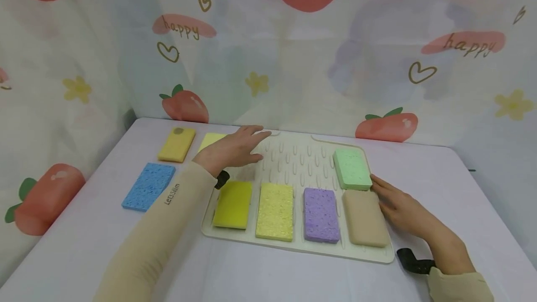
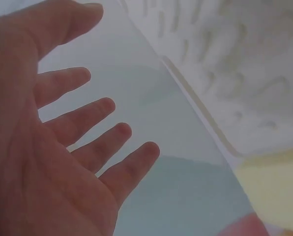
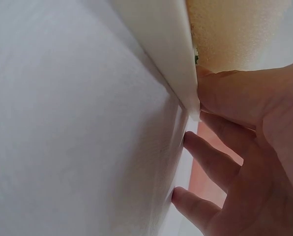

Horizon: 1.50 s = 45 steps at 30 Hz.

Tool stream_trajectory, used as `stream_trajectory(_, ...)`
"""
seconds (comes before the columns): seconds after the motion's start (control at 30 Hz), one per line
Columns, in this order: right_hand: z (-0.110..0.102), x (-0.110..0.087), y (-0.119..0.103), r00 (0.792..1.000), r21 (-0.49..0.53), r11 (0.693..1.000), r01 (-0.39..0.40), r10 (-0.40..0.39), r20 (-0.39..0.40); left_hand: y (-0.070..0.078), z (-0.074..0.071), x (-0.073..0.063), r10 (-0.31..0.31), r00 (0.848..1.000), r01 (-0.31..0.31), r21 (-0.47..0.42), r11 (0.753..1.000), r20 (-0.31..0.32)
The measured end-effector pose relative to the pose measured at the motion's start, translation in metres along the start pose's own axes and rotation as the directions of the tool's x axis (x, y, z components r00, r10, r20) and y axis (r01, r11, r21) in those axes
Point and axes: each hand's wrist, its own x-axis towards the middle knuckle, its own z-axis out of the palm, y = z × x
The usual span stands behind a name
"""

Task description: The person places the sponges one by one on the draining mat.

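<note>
My left hand (image 1: 235, 148) is raised over the far left part of a cream ridged tray (image 1: 293, 146), fingers spread and holding nothing. A pale yellow sponge (image 1: 209, 140) is partly hidden behind it. At the tray's right edge, my right hand (image 1: 404, 211) has its fingers extended, the thumb (image 3: 225, 91) touching the rim. Beside it on the tray lie a light green sponge (image 1: 352, 169) and a beige sponge (image 1: 366, 218). Along the near side sit a purple sponge (image 1: 320, 216), a light yellow sponge (image 1: 274, 211) and a bright yellow sponge (image 1: 232, 205).
Left of the tray, a blue sponge (image 1: 148, 188) and a yellow sponge with a grey spot (image 1: 177, 145) lie on the white tabletop (image 1: 235, 269). A printed cloth (image 1: 293, 83) with strawberries stands behind the table and along its sides.
</note>
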Motion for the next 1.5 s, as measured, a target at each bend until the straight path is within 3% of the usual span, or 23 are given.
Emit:
stream_trajectory(0.17,-0.002,0.0,-0.001,1.0,0.012,1.0,-0.003,0.003,0.004,-0.019,0.005,-0.012,-0.02,1.0,0.02,-0.017,1.0,-0.018)
stream_trajectory(0.43,-0.001,0.001,0.0,1.0,0.023,1.0,0.003,-0.003,-0.002,-0.049,0.012,-0.025,-0.1,0.995,0.101,-0.059,0.993,0.01)
stream_trajectory(0.7,0.0,-0.001,0.002,0.998,0.033,0.998,0.049,-0.048,-0.038,-0.077,0.023,-0.03,-0.155,0.988,0.156,-0.029,0.987,0.017)
stream_trajectory(0.87,-0.001,-0.002,0.002,0.999,0.04,0.999,0.037,-0.036,-0.029,-0.089,0.025,-0.03,-0.194,0.979,0.197,-0.039,0.98,0.066)
stream_trajectory(1.17,0.0,-0.002,0.0,0.999,0.047,0.998,0.036,-0.035,-0.03,-0.101,0.023,-0.029,-0.215,0.967,0.223,-0.047,0.974,0.137)
stream_trajectory(1.5,0.001,-0.003,0.0,0.999,0.04,0.999,0.036,-0.034,-0.037,-0.091,0.016,-0.024,-0.262,0.943,0.268,0.003,0.964,0.203)
